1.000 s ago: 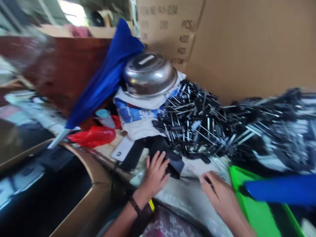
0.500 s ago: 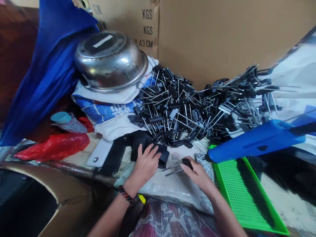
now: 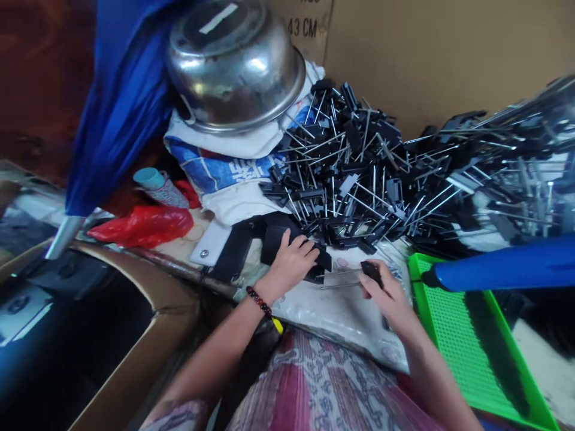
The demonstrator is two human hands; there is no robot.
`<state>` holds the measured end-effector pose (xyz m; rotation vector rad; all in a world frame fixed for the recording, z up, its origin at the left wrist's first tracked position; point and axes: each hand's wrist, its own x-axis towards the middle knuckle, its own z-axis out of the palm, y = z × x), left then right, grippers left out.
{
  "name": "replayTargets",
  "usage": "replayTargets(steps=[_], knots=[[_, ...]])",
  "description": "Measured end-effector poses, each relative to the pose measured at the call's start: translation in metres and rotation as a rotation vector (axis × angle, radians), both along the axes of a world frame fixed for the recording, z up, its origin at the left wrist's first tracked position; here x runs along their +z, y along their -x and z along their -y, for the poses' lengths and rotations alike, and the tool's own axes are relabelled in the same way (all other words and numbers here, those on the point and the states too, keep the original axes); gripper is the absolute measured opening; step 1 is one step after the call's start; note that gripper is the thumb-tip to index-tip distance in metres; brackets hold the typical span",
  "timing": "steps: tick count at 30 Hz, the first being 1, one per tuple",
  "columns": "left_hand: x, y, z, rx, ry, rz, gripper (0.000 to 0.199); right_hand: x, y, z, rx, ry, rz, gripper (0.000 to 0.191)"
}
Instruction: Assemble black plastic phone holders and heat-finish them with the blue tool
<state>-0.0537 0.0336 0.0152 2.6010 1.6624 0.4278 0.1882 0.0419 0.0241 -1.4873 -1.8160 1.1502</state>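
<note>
Low over the white plastic-covered desk (image 3: 341,311), right hand (image 3: 390,292) pinching black plastic block with two thin metal rods (image 3: 371,271), rods pointing left. Left hand (image 3: 291,261) spread on black box-like piece (image 3: 273,236), near rod tips. Behind: tangled heap of similar rod pieces (image 3: 354,155). Right: green plastic mesh tray (image 3: 462,347).

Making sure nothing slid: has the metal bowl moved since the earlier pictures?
No. Judged against the printed cardboard behind, the metal bowl keeps its place; only the camera view has shifted.
</note>
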Motion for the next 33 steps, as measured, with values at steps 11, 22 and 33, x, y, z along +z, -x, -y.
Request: replayTargets(steps=[11,22,33], knots=[[0.014,-0.002,0.011,0.382,0.218,0.959,0.022,0.026,0.0,0.001,-0.042,-0.044,-0.174,0.035],[0.0,-0.025,0.03,0.421,0.562,1.369,0.027,0.041,0.006,0.004,-0.025,-0.036,-0.171,0.032],[0.029,-0.05,0.048,0.421,1.216,1.838,0.043,0.045,0.02,-0.002,0.155,-0.063,-0.156,0.025]])
